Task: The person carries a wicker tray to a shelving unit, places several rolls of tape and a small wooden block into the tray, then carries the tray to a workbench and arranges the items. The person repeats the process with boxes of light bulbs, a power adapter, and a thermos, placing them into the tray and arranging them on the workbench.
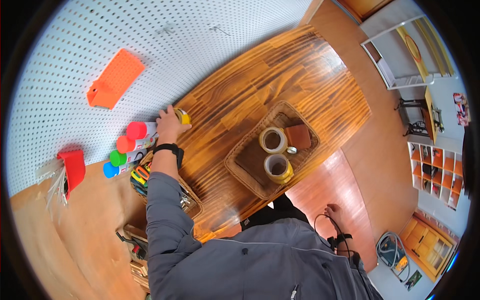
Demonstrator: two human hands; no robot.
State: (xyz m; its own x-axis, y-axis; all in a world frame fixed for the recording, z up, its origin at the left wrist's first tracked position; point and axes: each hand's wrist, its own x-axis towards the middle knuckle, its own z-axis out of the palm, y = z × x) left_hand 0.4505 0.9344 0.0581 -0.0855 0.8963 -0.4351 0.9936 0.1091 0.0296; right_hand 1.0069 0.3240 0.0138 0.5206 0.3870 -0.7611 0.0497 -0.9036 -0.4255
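My left hand is stretched out to the pegboard side of the wooden table, its thumb and fingers around a yellow tape roll. Just beside that wrist, several spray cans with red, green and blue caps lie stacked on their sides. Down by my right side, my right hand hangs past the table edge with loosely bent fingers and nothing visible in it. In front of me a wicker basket holds two tape rolls, a brown block-like item and a small white round piece.
Another wicker basket, partly under my left arm, contains cutters and small metal parts. On the white pegboard are an orange holder and metal hooks. A thin black cable loops near my right hand.
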